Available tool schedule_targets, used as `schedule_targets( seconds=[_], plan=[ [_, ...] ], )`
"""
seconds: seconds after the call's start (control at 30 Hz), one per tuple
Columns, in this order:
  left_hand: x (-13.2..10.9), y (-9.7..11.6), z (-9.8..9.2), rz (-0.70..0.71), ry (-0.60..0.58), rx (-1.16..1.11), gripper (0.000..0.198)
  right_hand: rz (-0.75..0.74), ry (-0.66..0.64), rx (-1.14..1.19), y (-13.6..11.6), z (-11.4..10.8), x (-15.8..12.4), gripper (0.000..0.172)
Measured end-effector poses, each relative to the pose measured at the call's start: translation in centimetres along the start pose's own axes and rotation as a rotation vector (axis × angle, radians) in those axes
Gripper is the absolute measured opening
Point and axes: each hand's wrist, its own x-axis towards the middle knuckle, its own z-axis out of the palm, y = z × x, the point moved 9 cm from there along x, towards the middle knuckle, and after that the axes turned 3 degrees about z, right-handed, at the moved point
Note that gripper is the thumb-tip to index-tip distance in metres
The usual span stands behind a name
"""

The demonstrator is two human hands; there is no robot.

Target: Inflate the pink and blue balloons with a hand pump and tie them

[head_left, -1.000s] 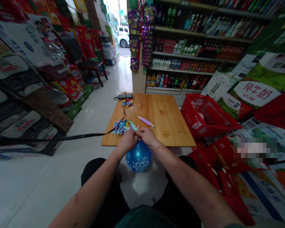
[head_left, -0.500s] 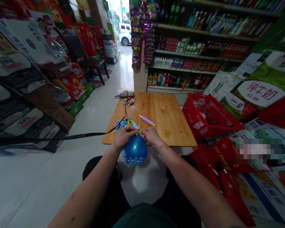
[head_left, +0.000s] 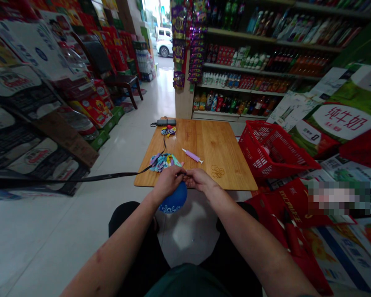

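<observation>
A blue balloon [head_left: 174, 200] with a white flower pattern hangs inflated just in front of the table's near edge, its upper part hidden by my left hand [head_left: 170, 180]. That hand is closed around the balloon's neck. My right hand [head_left: 199, 180] is closed too, its fingertips meeting the left ones beside the neck; what they pinch is hidden. Just beyond my hands lies a pile of uninflated balloons [head_left: 163, 161]. A purple balloon pump [head_left: 192, 155] with a white nozzle and handle lies farther on. Several tan rubber bands [head_left: 217, 171] are to its right.
The wooden table [head_left: 210, 136] also bears a dark device [head_left: 167, 122] and a small balloon bunch [head_left: 168, 130] at its far left. A black strap [head_left: 111, 176] crosses from the left. A red basket [head_left: 275, 148] stands right of the table; drink shelves [head_left: 244, 72] rise behind.
My hands have come together at the balloon's neck, the left one turning over it and covering more of the balloon. The balloon has shifted slightly left. Pump and rubber bands stay put.
</observation>
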Motion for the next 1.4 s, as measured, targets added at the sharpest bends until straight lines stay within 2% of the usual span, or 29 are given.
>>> schedule_targets(
  seconds=[0.2,0.3,0.4,0.47,0.63,0.87,0.93,1.07,1.17,1.23,1.3,1.37,1.4],
  plan=[
    [-0.2,0.1,0.5,0.031,-0.042,-0.033,0.014,0.005,-0.023,0.025,0.0,0.4,-0.4,0.009],
    [-0.2,-0.8,0.4,-0.078,-0.020,-0.135,0.006,-0.084,0.009,-0.005,-0.6,0.5,-1.1,0.011],
    [-0.2,-2.0,0.4,-0.219,0.019,-0.274,0.014,-0.154,0.064,-0.031,-0.9,0.5,-1.6,0.010],
    [-0.1,-2.4,0.5,-0.251,0.015,-0.292,0.015,-0.191,0.103,-0.044,-1.2,0.3,-1.8,0.010],
    [0.3,-2.5,0.5,-0.219,-0.017,-0.241,0.012,-0.224,0.114,-0.078,-1.6,0.2,-2.3,0.013],
    [0.0,-2.4,1.0,-0.214,-0.098,-0.198,0.019,-0.303,0.110,-0.138,-1.8,0.0,-2.6,0.023],
    [0.1,-2.3,1.1,-0.207,-0.120,-0.148,0.019,-0.371,0.152,-0.208,-2.0,-0.2,-2.5,0.024],
    [0.6,-2.2,1.3,-0.197,-0.114,-0.099,0.019,-0.505,0.333,-0.402,-3.1,-1.2,-2.9,0.024],
    [0.8,-2.9,1.0,-0.242,-0.082,-0.080,0.015,-0.535,0.424,-0.483,-4.0,-1.7,-3.8,0.023],
    [0.8,-3.3,0.6,-0.273,-0.055,-0.068,0.013,-0.571,0.471,-0.568,-4.9,-1.0,-5.0,0.019],
    [0.6,-3.5,0.5,-0.281,-0.028,-0.072,0.012,-0.656,0.479,-0.635,-5.9,1.0,-6.9,0.014],
    [0.4,-3.6,0.6,-0.285,0.025,-0.133,0.010,-0.708,0.398,-0.579,-5.8,4.0,-8.7,0.010],
    [0.3,-3.7,0.8,-0.291,0.055,-0.174,0.008,-0.630,0.288,-0.505,-4.7,5.7,-8.9,0.012]
  ],
)
